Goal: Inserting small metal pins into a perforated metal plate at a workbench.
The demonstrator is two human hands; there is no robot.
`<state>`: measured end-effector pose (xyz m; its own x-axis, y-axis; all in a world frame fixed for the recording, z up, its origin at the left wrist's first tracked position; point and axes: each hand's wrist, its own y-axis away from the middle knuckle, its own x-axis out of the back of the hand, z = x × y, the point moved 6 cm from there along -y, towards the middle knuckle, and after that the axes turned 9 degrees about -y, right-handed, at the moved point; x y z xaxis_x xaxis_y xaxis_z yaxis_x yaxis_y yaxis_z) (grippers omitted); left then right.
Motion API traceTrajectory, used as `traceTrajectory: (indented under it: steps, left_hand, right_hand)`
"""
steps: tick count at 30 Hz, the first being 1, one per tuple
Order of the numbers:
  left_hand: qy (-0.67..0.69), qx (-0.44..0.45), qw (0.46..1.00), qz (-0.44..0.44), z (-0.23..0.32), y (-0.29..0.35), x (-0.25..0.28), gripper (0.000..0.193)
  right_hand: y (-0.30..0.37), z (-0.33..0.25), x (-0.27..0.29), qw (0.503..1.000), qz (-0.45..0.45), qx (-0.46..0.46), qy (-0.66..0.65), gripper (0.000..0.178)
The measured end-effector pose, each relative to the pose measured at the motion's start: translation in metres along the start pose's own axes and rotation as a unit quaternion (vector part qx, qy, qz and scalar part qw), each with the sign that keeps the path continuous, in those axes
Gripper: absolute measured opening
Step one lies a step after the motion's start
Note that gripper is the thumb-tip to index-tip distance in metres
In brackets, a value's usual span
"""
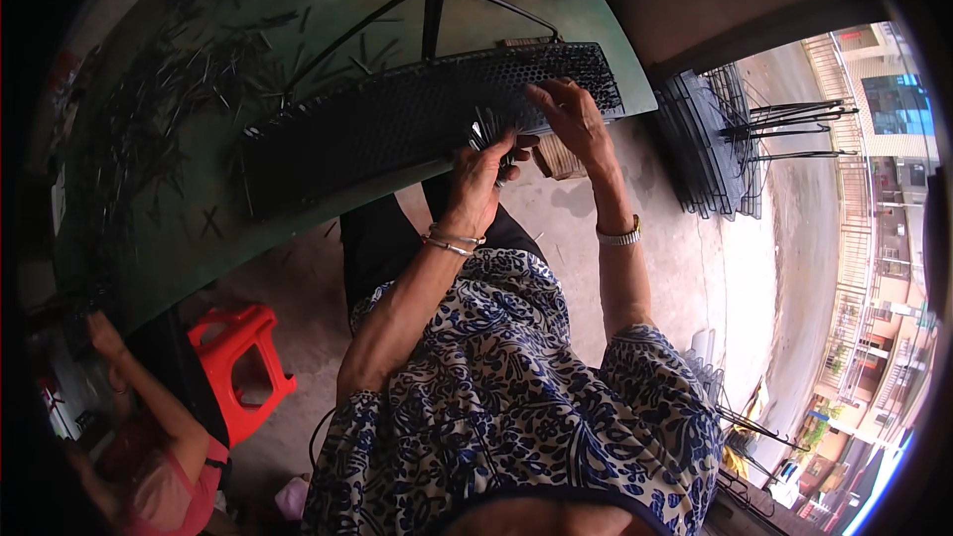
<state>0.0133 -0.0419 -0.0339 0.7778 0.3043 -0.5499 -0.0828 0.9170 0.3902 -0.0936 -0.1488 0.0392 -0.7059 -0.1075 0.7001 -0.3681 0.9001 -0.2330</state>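
Observation:
A long black perforated metal panel (342, 129) lies along the near edge of the green table. Short dark pieces stick up close together at its right end. My left hand (476, 184) is closed around a bundle of thin dark strips (486, 129), just in front of the panel's near edge. Over the right part of the panel is my right hand (578, 124), its thumb and fingertips drawn together close to the holes. Whatever those fingertips hold is too small to make out. A black metal frame with spread legs (432, 15) rises behind the panel.
Loose dark strips (149, 104) are heaped on the green table (164, 263) at the left. Black wire racks (705, 144) are stacked on the floor at the right. A red plastic stool (238, 362) and another person's arm (159, 392) are at lower left.

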Motion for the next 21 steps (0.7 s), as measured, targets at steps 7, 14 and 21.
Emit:
traceTrajectory:
  steps: [7, 14, 21]
  left_hand:
    - [-0.033, 0.002, 0.999, 0.016, 0.006, 0.002, -0.004, 0.014]
    - [-0.057, 0.006, 0.998, 0.020, 0.002, -0.001, 0.001, 0.015]
    - [-0.019, 0.070, 0.997, -0.016, -0.008, -0.004, 0.001, 0.018]
  right_hand:
    - [0.018, -0.003, -0.014, 0.943, -0.201, 0.035, -0.264, 0.019]
    - [0.016, -0.008, -0.008, 0.934, -0.185, -0.021, -0.304, 0.019]
    - [-0.012, 0.019, 0.011, 0.957, 0.060, -0.050, -0.280, 0.013]
